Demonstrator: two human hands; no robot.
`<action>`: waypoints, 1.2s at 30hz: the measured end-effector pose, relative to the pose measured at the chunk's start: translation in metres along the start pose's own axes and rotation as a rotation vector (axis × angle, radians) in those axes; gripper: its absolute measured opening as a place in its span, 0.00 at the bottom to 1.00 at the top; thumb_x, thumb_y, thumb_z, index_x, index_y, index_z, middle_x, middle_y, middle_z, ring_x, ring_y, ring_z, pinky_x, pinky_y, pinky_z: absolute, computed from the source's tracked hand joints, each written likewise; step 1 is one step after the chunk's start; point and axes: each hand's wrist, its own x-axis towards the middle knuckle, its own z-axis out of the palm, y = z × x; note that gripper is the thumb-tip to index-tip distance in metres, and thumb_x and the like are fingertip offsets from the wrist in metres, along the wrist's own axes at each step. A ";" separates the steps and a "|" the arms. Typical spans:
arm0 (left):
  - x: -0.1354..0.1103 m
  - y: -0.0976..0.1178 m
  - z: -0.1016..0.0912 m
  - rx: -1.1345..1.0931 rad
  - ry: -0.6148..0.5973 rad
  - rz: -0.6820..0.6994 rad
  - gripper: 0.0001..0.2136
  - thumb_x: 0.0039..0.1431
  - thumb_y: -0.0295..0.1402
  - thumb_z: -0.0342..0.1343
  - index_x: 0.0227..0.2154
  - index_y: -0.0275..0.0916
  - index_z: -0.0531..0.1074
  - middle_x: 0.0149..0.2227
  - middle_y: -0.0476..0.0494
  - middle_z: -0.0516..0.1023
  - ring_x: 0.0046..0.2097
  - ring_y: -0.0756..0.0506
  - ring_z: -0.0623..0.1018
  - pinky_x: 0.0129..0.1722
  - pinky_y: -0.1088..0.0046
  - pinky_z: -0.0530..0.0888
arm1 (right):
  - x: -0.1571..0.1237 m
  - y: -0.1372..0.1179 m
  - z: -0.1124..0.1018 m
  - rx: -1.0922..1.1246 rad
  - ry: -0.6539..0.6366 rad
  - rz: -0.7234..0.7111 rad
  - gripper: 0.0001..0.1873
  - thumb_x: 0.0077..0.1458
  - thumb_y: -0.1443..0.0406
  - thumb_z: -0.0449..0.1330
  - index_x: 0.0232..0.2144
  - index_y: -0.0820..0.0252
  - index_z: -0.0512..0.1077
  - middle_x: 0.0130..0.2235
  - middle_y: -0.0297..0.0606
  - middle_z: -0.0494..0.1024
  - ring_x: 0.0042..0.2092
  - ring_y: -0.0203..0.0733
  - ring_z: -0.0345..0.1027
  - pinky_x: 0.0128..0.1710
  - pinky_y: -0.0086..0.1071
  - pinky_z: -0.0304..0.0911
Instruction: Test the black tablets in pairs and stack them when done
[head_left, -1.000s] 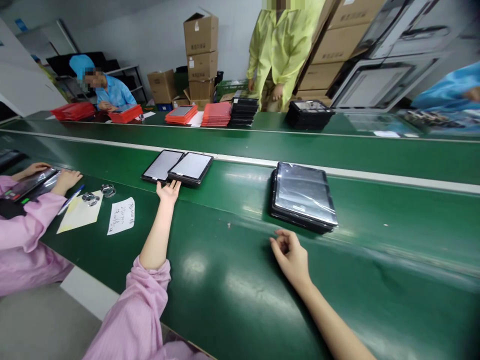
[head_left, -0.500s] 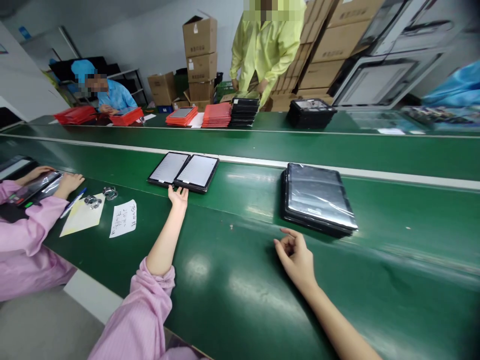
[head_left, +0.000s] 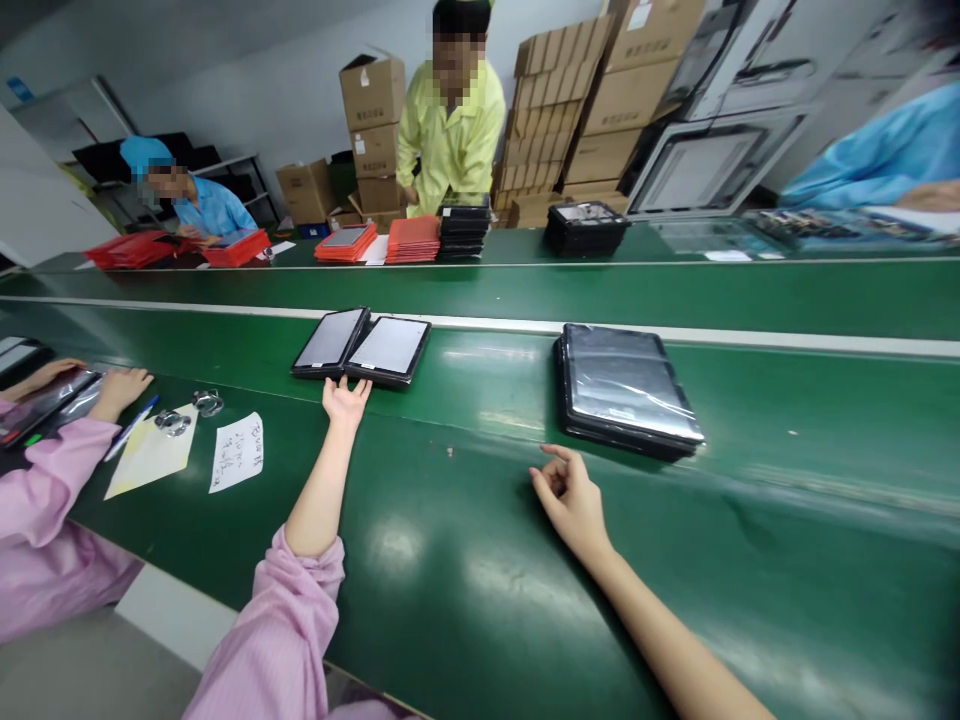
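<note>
My left hand [head_left: 346,402] is palm up with its fingers stretched out and spread. Its fingertips touch the near edge where two dark-framed tablets with pale screens meet. The left tablet [head_left: 331,338] is tilted, its right side raised, and the right tablet [head_left: 390,345] lies flatter beside it. Whether the fingers reach under them is hidden. My right hand [head_left: 571,500] rests on the green work surface, fingers loosely bent, thumb and index finger apart, nothing in it. Just beyond it stands a stack of black tablets [head_left: 626,385] with shiny film on top.
At the left, a co-worker's hands [head_left: 120,390] are on a film-covered device. Near them lie a blue pen [head_left: 135,425], tape rolls [head_left: 208,402] and a handwritten note [head_left: 237,452]. Red stacks [head_left: 413,241] and black stacks [head_left: 463,232] line the far side, where other people work.
The left tablet's right side has risen, so it now leans. My left hand stays at the tablets' near edge. My right hand keeps its pose, and the whole view has shifted slightly.
</note>
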 end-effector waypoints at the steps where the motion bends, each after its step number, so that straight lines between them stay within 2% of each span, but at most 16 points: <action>1: 0.000 0.001 0.000 0.007 -0.017 -0.020 0.12 0.69 0.45 0.43 0.39 0.46 0.66 0.50 0.46 0.71 0.58 0.39 0.75 0.55 0.54 0.76 | 0.000 0.000 0.000 0.004 0.002 -0.002 0.16 0.60 0.56 0.56 0.47 0.57 0.62 0.23 0.25 0.64 0.21 0.38 0.59 0.23 0.31 0.58; 6: -0.009 0.004 0.005 0.055 -0.111 -0.165 0.15 0.67 0.47 0.47 0.41 0.42 0.70 0.47 0.38 0.74 0.60 0.32 0.73 0.56 0.41 0.73 | 0.004 0.000 0.001 0.027 0.005 -0.001 0.16 0.60 0.57 0.56 0.47 0.57 0.62 0.23 0.25 0.63 0.22 0.38 0.59 0.24 0.31 0.58; 8: -0.020 -0.004 0.009 0.067 -0.149 -0.219 0.17 0.67 0.47 0.47 0.44 0.40 0.71 0.48 0.34 0.75 0.60 0.32 0.73 0.56 0.41 0.73 | 0.005 0.000 0.002 0.042 0.013 0.003 0.15 0.59 0.57 0.55 0.47 0.57 0.63 0.23 0.25 0.63 0.22 0.38 0.60 0.24 0.31 0.57; 12: -0.054 -0.040 0.020 0.070 -0.210 -0.310 0.19 0.67 0.45 0.46 0.48 0.37 0.72 0.51 0.30 0.75 0.60 0.35 0.74 0.57 0.50 0.74 | 0.006 0.000 0.003 0.069 0.025 0.010 0.15 0.58 0.58 0.56 0.46 0.57 0.64 0.23 0.25 0.63 0.22 0.38 0.59 0.25 0.32 0.58; 14: -0.076 -0.063 0.023 0.065 -0.230 -0.348 0.18 0.67 0.43 0.44 0.48 0.38 0.73 0.52 0.31 0.75 0.60 0.36 0.74 0.59 0.53 0.73 | 0.007 0.000 0.004 0.093 0.040 0.032 0.15 0.58 0.58 0.56 0.45 0.57 0.64 0.23 0.25 0.63 0.23 0.38 0.59 0.26 0.32 0.59; 18: -0.124 -0.095 0.018 0.064 -0.325 -0.411 0.15 0.66 0.40 0.46 0.45 0.40 0.75 0.53 0.36 0.75 0.63 0.37 0.71 0.64 0.53 0.68 | 0.009 0.002 0.000 0.222 0.167 0.183 0.18 0.54 0.53 0.60 0.43 0.57 0.66 0.28 0.31 0.68 0.29 0.40 0.63 0.31 0.35 0.64; 21: -0.162 -0.102 0.000 0.115 -0.414 -0.498 0.11 0.62 0.39 0.54 0.42 0.42 0.76 0.55 0.39 0.76 0.66 0.35 0.68 0.66 0.50 0.64 | 0.009 0.006 -0.006 0.323 0.218 0.313 0.23 0.52 0.48 0.61 0.43 0.56 0.66 0.38 0.40 0.72 0.39 0.45 0.69 0.37 0.38 0.69; 24: -0.199 -0.096 -0.025 0.162 -0.501 -0.602 0.10 0.55 0.39 0.64 0.40 0.46 0.78 0.55 0.43 0.76 0.67 0.33 0.65 0.67 0.48 0.59 | -0.004 0.009 -0.015 0.393 0.154 0.409 0.24 0.55 0.44 0.56 0.43 0.56 0.65 0.41 0.43 0.74 0.40 0.46 0.72 0.38 0.40 0.72; 28: -0.241 -0.075 -0.058 0.205 -0.590 -0.744 0.13 0.49 0.41 0.71 0.38 0.52 0.80 0.57 0.47 0.75 0.68 0.30 0.63 0.70 0.49 0.52 | -0.048 -0.003 -0.032 0.503 0.077 0.554 0.26 0.57 0.43 0.53 0.46 0.55 0.65 0.42 0.45 0.76 0.36 0.45 0.73 0.31 0.36 0.71; 32: -0.273 -0.056 -0.088 0.242 -0.691 -0.876 0.17 0.52 0.43 0.69 0.46 0.63 0.78 0.59 0.52 0.74 0.68 0.30 0.64 0.70 0.44 0.45 | -0.105 -0.037 -0.052 0.699 0.054 0.730 0.29 0.55 0.41 0.59 0.49 0.53 0.66 0.45 0.44 0.76 0.36 0.44 0.72 0.33 0.35 0.69; 34: -0.288 -0.052 -0.104 0.274 -0.762 -0.902 0.18 0.55 0.46 0.67 0.49 0.64 0.76 0.59 0.53 0.74 0.67 0.31 0.65 0.69 0.42 0.48 | -0.129 -0.056 -0.061 0.740 0.057 0.821 0.32 0.54 0.40 0.60 0.51 0.52 0.64 0.43 0.41 0.76 0.38 0.44 0.72 0.35 0.35 0.68; 36: -0.304 -0.049 -0.121 0.472 -0.811 -0.874 0.14 0.61 0.48 0.59 0.49 0.57 0.78 0.56 0.50 0.76 0.64 0.35 0.71 0.65 0.46 0.62 | -0.149 -0.070 -0.070 0.748 0.040 0.914 0.36 0.53 0.38 0.60 0.54 0.52 0.62 0.39 0.37 0.76 0.39 0.45 0.72 0.37 0.35 0.67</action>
